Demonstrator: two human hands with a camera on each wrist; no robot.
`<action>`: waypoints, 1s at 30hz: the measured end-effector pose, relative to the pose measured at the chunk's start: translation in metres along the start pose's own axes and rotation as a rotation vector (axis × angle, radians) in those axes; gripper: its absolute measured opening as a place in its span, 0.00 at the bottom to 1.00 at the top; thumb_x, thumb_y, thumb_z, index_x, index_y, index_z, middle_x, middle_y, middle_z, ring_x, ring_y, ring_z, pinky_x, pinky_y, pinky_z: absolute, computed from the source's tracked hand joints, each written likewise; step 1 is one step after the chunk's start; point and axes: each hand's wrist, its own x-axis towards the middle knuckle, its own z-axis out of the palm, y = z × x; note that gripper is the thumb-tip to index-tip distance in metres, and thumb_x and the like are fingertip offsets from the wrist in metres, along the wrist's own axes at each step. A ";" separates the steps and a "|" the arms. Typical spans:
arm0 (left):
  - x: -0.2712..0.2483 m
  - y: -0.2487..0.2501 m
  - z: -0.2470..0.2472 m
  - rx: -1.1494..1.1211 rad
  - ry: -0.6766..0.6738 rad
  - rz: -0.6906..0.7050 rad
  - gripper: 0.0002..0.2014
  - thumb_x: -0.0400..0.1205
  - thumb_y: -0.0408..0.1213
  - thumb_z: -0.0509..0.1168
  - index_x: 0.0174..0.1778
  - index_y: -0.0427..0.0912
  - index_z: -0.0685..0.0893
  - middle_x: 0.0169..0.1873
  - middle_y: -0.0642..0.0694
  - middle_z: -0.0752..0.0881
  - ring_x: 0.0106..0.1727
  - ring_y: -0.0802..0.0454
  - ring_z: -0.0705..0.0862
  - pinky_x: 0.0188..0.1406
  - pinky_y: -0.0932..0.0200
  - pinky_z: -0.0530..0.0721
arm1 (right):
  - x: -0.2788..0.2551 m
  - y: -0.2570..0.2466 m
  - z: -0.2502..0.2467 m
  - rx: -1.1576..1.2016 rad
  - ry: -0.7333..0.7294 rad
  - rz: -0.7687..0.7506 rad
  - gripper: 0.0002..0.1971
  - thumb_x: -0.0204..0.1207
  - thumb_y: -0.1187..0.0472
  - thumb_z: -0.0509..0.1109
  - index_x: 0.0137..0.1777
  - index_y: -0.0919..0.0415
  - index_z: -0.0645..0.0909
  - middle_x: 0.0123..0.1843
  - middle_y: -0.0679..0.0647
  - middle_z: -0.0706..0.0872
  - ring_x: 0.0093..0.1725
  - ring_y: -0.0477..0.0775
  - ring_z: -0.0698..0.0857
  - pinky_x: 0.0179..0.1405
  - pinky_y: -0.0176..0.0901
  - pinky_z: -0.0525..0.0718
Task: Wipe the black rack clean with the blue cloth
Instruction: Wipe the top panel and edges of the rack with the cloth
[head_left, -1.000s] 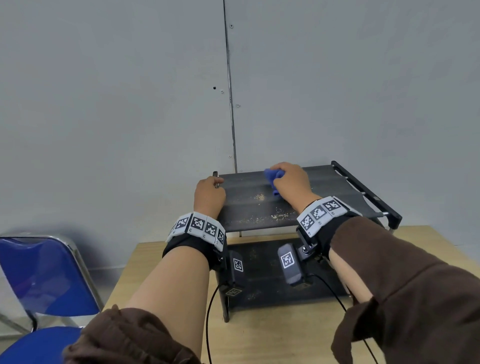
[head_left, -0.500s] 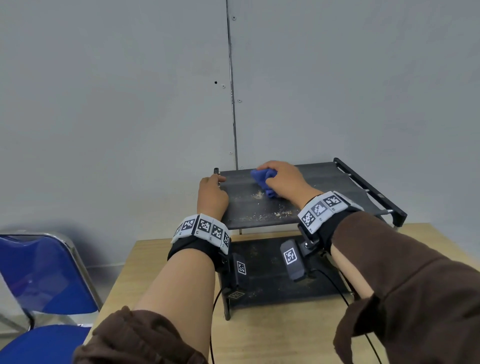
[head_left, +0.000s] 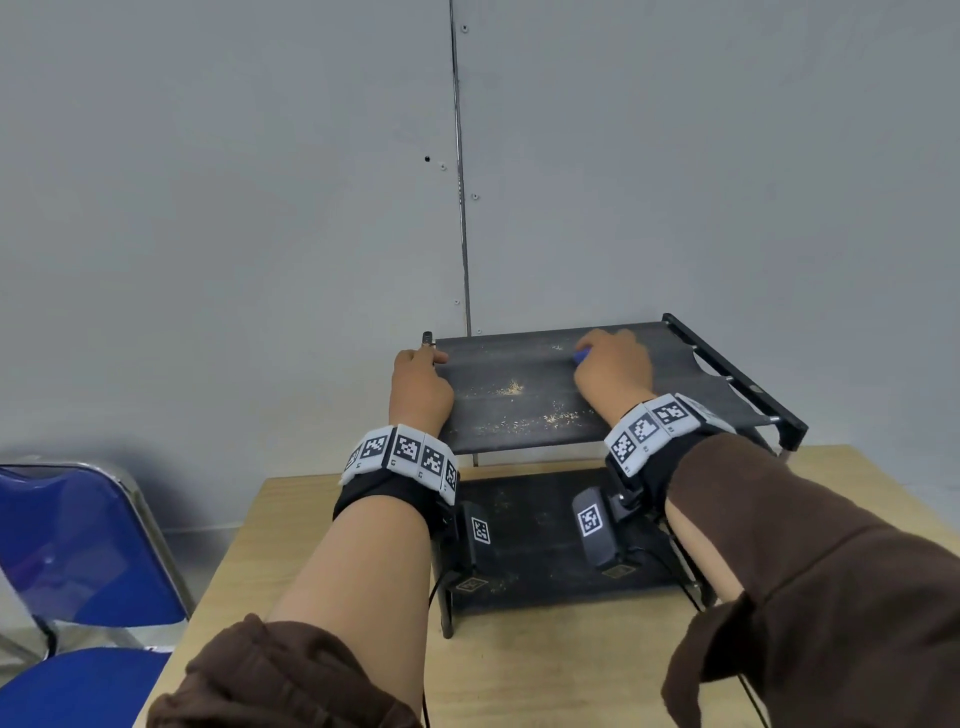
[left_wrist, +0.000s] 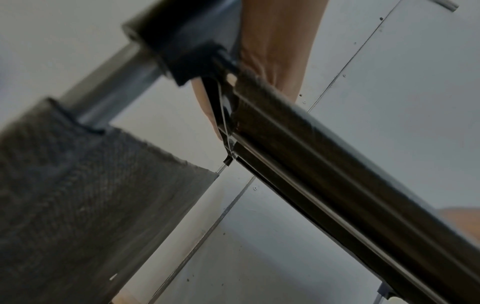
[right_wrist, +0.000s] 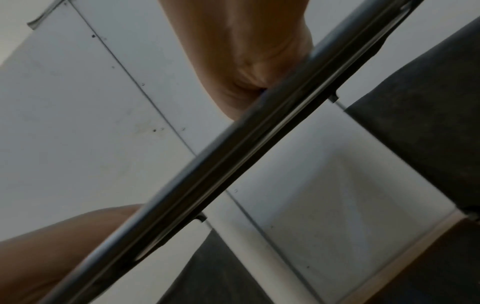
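A grey wall (head_left: 208, 208) stands behind a wooden table (head_left: 545, 675); a blue chair (head_left: 78, 545) sits at the table's left; the black rack (head_left: 519, 415) stands on the table against the wall, pale crumbs (head_left: 511, 387) scattered on its top shelf; the left hand (head_left: 418, 389) curls around the shelf's left edge; the right hand (head_left: 615, 366) rests on the shelf's far right part, fingers closed over the blue cloth (head_left: 582, 355), only a corner showing.
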 end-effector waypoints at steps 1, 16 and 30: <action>0.000 0.000 0.000 0.004 -0.002 -0.001 0.23 0.78 0.19 0.52 0.66 0.40 0.79 0.69 0.40 0.71 0.67 0.44 0.76 0.58 0.67 0.66 | -0.003 -0.007 0.003 0.047 -0.037 -0.058 0.20 0.76 0.68 0.61 0.63 0.50 0.82 0.66 0.60 0.76 0.65 0.64 0.77 0.59 0.47 0.78; 0.001 0.000 0.002 0.068 -0.019 0.007 0.23 0.77 0.18 0.53 0.64 0.38 0.80 0.70 0.40 0.70 0.70 0.42 0.74 0.62 0.64 0.68 | -0.005 0.001 0.003 0.091 0.038 0.029 0.19 0.78 0.69 0.60 0.65 0.54 0.79 0.68 0.61 0.71 0.68 0.64 0.71 0.64 0.52 0.76; 0.003 -0.004 0.003 0.097 -0.033 0.013 0.23 0.77 0.20 0.53 0.65 0.40 0.81 0.68 0.39 0.76 0.70 0.41 0.74 0.70 0.54 0.72 | 0.027 -0.020 -0.005 0.523 0.085 0.010 0.22 0.76 0.77 0.55 0.65 0.57 0.75 0.63 0.61 0.69 0.47 0.57 0.77 0.30 0.31 0.78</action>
